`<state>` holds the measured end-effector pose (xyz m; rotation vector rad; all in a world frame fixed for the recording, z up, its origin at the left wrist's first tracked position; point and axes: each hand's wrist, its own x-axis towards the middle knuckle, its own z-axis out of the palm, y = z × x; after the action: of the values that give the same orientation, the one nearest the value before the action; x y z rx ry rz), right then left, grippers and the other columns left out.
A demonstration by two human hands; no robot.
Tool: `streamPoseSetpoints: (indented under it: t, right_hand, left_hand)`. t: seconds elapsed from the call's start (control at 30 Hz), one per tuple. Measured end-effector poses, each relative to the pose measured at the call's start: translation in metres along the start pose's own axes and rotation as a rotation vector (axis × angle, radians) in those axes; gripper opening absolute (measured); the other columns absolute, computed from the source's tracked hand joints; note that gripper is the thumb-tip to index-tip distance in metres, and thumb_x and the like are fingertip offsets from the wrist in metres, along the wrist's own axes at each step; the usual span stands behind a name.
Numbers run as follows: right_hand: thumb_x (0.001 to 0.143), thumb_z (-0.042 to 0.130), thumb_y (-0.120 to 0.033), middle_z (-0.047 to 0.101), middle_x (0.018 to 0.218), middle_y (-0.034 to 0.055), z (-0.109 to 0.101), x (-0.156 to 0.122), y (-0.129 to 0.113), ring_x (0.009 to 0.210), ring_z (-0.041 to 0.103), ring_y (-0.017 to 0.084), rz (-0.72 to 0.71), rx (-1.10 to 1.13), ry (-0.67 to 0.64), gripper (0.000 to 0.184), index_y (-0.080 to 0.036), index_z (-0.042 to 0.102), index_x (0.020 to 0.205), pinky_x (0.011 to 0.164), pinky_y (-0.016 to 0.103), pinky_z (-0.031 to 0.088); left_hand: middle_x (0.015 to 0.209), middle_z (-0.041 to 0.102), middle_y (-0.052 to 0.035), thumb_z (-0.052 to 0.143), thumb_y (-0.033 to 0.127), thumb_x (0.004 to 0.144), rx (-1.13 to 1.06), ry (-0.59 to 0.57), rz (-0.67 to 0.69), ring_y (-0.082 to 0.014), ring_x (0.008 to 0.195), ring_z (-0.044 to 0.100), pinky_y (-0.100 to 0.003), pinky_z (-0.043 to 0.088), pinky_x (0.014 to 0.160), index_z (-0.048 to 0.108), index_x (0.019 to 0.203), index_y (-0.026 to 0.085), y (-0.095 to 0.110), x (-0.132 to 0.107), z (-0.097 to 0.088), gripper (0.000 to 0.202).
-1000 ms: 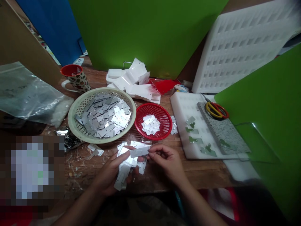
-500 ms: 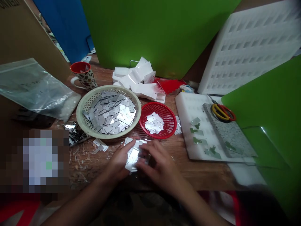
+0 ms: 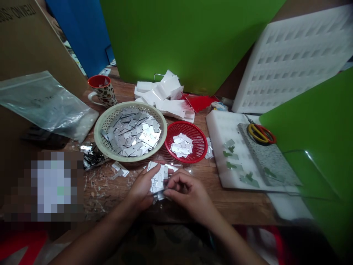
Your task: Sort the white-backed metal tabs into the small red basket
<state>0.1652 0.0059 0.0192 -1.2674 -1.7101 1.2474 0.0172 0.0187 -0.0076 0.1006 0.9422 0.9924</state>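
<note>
A pile of small flat metal plates (image 3: 157,178) rests in my left hand (image 3: 143,186), with the thumb laid over it. My right hand (image 3: 186,191) is at the pile's right side, thumb and index finger pinched on the edge of one thin metal plate (image 3: 159,192). Just beyond the hands stands a red plastic basket (image 3: 200,152) with a few bright plates in it. To its left, a larger cream basket (image 3: 100,152) is heaped with similar metal plates. Several loose plates (image 3: 120,170) lie on the wooden table left of my hands.
A white foam board (image 3: 220,173) at right carries green-tinted metal pieces, a grey stone slab (image 3: 248,147) and scissors (image 3: 259,133). A patterned mug (image 3: 106,94) and a plastic bag (image 3: 52,105) stand at left. White paper strips (image 3: 162,92) lie behind, before a green panel (image 3: 187,40).
My right hand's fingers have closed from a looser spread into a pinch on a plate at the pile's near edge. The left hand keeps holding the pile. The view has shifted slightly.
</note>
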Motion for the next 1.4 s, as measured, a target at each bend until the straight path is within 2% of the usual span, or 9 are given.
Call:
streamPoseSetpoints:
  t: [0.1,0.2,0.27,0.33,0.83,1.1,1.17,1.3,1.4]
  right_hand:
    - [0.082,0.065,-0.014,0.064,0.077,0.0,-0.018,-0.012,-0.001,0.07,0.062,0.014,-0.363,-0.149,0.062,0.008,-0.022,0.065,0.084,0.065,0.029,0.05]
    - [0.084,0.061,-0.009,0.071,0.084,0.0028,-0.036,-0.022,0.003,0.075,0.064,0.016,-0.746,-0.584,0.186,0.023,-0.023,0.066,0.101,0.074,0.035,0.048]
    - [0.084,0.061,-0.008,0.073,0.082,0.003,-0.043,-0.023,0.006,0.076,0.066,0.017,-0.855,-0.791,0.22,0.024,-0.022,0.067,0.102,0.078,0.036,0.046]
    - [0.083,0.061,-0.007,0.073,0.079,0.0013,-0.045,-0.021,0.009,0.073,0.067,0.015,-0.91,-0.877,0.248,0.022,-0.023,0.068,0.097,0.078,0.034,0.045]
    - [0.085,0.06,-0.012,0.073,0.089,0.0,-0.046,-0.014,0.026,0.077,0.067,0.016,-0.833,-0.9,0.215,0.034,-0.03,0.063,0.113,0.079,0.037,0.042]
    - [0.084,0.062,-0.009,0.072,0.089,0.0028,-0.043,-0.014,0.028,0.079,0.065,0.016,-0.854,-0.862,0.204,0.029,-0.023,0.066,0.108,0.079,0.037,0.041]
    - [0.084,0.061,-0.009,0.071,0.091,0.0033,-0.045,-0.009,0.031,0.08,0.064,0.017,-0.811,-0.826,0.265,0.029,-0.025,0.066,0.108,0.08,0.037,0.041]
    - [0.083,0.064,-0.011,0.069,0.092,0.0038,-0.055,0.015,0.037,0.081,0.063,0.019,-0.632,-0.8,0.505,0.025,-0.026,0.066,0.102,0.082,0.04,0.04]
    - [0.086,0.061,-0.014,0.069,0.095,0.0048,-0.057,0.032,0.033,0.086,0.062,0.021,-0.516,-0.814,0.527,0.019,-0.024,0.067,0.101,0.085,0.041,0.038]
  left_hand:
    - [0.081,0.069,-0.0054,0.06,0.024,0.084,-0.018,0.009,-0.025,-0.0175,0.058,0.065,-0.028,0.052,0.051,0.053,0.103,0.019,0.003,0.002,-0.007,0.021]
    - [0.082,0.069,-0.005,0.061,0.025,0.084,0.003,0.021,-0.028,-0.0173,0.058,0.065,-0.026,0.051,0.048,0.052,0.105,0.02,0.006,0.001,-0.011,0.024]
    - [0.085,0.069,-0.0054,0.061,0.026,0.084,0.024,0.013,-0.041,-0.0171,0.058,0.065,-0.026,0.051,0.047,0.052,0.107,0.02,0.007,0.0,-0.012,0.026]
    - [0.089,0.069,-0.0059,0.061,0.028,0.084,0.044,-0.005,-0.053,-0.0171,0.057,0.065,-0.028,0.052,0.048,0.051,0.108,0.021,0.008,-0.003,-0.011,0.027]
    - [0.091,0.07,-0.008,0.063,0.027,0.083,0.087,-0.01,-0.051,-0.0205,0.064,0.068,-0.029,0.054,0.049,0.053,0.105,0.02,0.009,-0.008,-0.007,0.025]
    - [0.092,0.071,-0.0103,0.06,0.027,0.085,0.098,-0.015,-0.056,-0.0214,0.067,0.07,-0.026,0.053,0.046,0.052,0.107,0.018,0.009,-0.008,-0.008,0.025]
    - [0.092,0.071,-0.0108,0.06,0.027,0.085,0.095,-0.022,-0.06,-0.0222,0.068,0.07,-0.027,0.054,0.047,0.052,0.107,0.018,0.009,-0.008,-0.009,0.025]
    - [0.093,0.071,-0.0114,0.06,0.028,0.085,0.081,-0.034,-0.059,-0.0227,0.07,0.07,-0.028,0.055,0.049,0.053,0.107,0.017,0.007,-0.008,-0.009,0.026]
    - [0.093,0.071,-0.0113,0.059,0.028,0.085,0.072,-0.02,-0.071,-0.0233,0.072,0.07,-0.029,0.055,0.05,0.053,0.109,0.018,0.006,-0.008,-0.008,0.026]
